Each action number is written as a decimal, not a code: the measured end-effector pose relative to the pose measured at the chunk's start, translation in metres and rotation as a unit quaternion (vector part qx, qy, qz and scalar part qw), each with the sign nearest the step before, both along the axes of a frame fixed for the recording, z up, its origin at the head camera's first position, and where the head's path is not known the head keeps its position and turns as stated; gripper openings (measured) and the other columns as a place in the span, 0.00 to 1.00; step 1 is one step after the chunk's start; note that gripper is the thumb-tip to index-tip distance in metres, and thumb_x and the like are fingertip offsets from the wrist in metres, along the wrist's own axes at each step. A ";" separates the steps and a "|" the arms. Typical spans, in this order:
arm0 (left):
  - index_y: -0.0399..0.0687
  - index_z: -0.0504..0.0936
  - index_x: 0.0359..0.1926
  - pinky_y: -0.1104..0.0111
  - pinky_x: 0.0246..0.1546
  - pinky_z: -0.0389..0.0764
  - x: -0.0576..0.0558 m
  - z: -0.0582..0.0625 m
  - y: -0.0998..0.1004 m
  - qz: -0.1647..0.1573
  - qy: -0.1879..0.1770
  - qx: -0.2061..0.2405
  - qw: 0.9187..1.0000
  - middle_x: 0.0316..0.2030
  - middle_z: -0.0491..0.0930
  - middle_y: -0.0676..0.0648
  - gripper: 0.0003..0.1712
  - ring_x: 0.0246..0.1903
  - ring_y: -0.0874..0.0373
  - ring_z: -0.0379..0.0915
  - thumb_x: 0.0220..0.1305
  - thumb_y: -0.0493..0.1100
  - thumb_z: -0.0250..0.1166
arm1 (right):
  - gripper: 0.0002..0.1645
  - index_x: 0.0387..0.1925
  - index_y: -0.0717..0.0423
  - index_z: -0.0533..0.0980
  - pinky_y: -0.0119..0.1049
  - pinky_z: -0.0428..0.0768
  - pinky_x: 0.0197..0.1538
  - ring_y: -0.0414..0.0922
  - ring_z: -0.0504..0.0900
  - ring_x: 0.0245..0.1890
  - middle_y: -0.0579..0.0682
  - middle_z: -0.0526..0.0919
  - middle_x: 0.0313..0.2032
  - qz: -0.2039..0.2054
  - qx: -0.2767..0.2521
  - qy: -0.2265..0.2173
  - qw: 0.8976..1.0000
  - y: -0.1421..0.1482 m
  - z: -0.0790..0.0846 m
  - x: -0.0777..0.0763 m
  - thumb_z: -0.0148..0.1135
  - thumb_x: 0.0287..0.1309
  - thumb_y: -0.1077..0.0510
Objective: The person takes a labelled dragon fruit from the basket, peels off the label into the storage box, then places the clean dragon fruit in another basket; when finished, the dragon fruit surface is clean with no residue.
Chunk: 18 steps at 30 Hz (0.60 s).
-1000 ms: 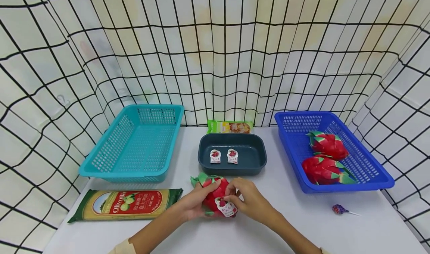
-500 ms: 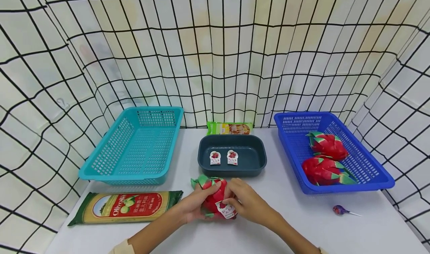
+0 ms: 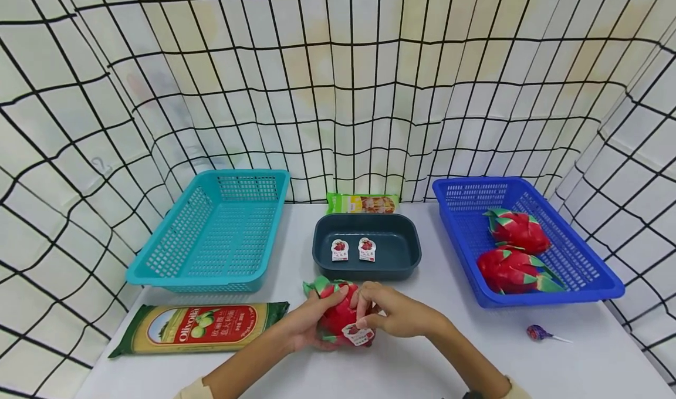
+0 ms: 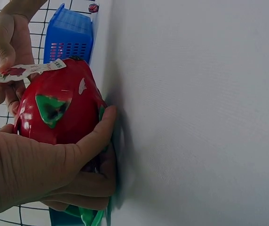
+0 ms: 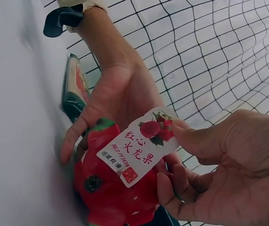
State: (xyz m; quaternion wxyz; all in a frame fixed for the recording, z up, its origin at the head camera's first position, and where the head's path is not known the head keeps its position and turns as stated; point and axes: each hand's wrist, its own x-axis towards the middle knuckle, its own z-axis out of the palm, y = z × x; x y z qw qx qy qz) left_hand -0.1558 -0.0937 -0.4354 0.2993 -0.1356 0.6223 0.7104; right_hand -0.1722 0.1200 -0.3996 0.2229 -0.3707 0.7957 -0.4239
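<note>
A red dragon fruit (image 3: 338, 317) with green leaf tips lies low over the table, in front of the dark dish. My left hand (image 3: 308, 321) grips it from the left side, thumb on top; the left wrist view shows fingers wrapped round its lower part. My right hand (image 3: 393, 311) is at the fruit's right side, pinching one end of a white label (image 5: 141, 146) printed with red pitayas. The label's other end lies against the fruit's skin, while the pinched end stands off it (image 4: 28, 70). Curled fingertips of the right hand come right up to the fruit.
Two similar labels (image 3: 367, 249) sit in the dark dish (image 3: 396, 268). Two dragon fruits (image 3: 514, 270) lie in the blue basket (image 3: 591, 276) at right. A turquoise basket (image 3: 222, 234), a spaghetti pack (image 3: 200, 328), a green snack packet (image 3: 364, 203) and a lollipop (image 3: 538, 332) stand around.
My right wrist has shifted slightly to the right and its forearm has turned, with the pinched label now looking flatter. The left hand keeps its grip on the dragon fruit.
</note>
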 end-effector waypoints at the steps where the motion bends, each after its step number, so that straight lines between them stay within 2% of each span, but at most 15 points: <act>1: 0.41 0.40 0.71 0.42 0.51 0.79 0.000 0.000 0.000 0.002 0.000 0.000 1.000 0.64 0.59 0.31 0.55 0.64 0.32 0.55 0.62 0.62 0.64 | 0.04 0.33 0.52 0.74 0.31 0.80 0.50 0.40 0.71 0.50 0.50 0.76 0.45 0.003 -0.001 -0.003 1.000 0.000 0.001 0.000 0.63 0.62 0.59; 13: 0.39 0.36 0.72 0.40 0.55 0.76 -0.001 0.001 0.001 -0.005 0.004 -0.001 1.000 0.65 0.55 0.30 0.58 0.65 0.31 0.52 0.62 0.64 0.62 | 0.04 0.33 0.54 0.75 0.30 0.79 0.53 0.41 0.71 0.53 0.50 0.75 0.49 0.022 -0.001 -0.048 0.999 0.005 0.004 -0.005 0.63 0.62 0.59; 15: 0.39 0.34 0.73 0.40 0.55 0.75 -0.001 0.002 0.000 -0.005 0.003 -0.003 1.000 0.66 0.55 0.29 0.59 0.65 0.31 0.52 0.62 0.63 0.63 | 0.04 0.34 0.56 0.75 0.29 0.78 0.50 0.42 0.72 0.51 0.52 0.76 0.47 0.034 -0.015 -0.076 0.996 0.007 0.004 -0.007 0.62 0.63 0.59; 18: 0.40 0.29 0.73 0.41 0.55 0.76 0.000 0.003 0.000 -0.004 0.002 -0.009 1.000 0.66 0.54 0.29 0.63 0.65 0.31 0.51 0.61 0.63 0.64 | 0.07 0.35 0.61 0.75 0.29 0.79 0.50 0.44 0.73 0.53 0.56 0.78 0.50 0.048 -0.039 -0.122 0.991 0.013 0.003 -0.009 0.60 0.64 0.59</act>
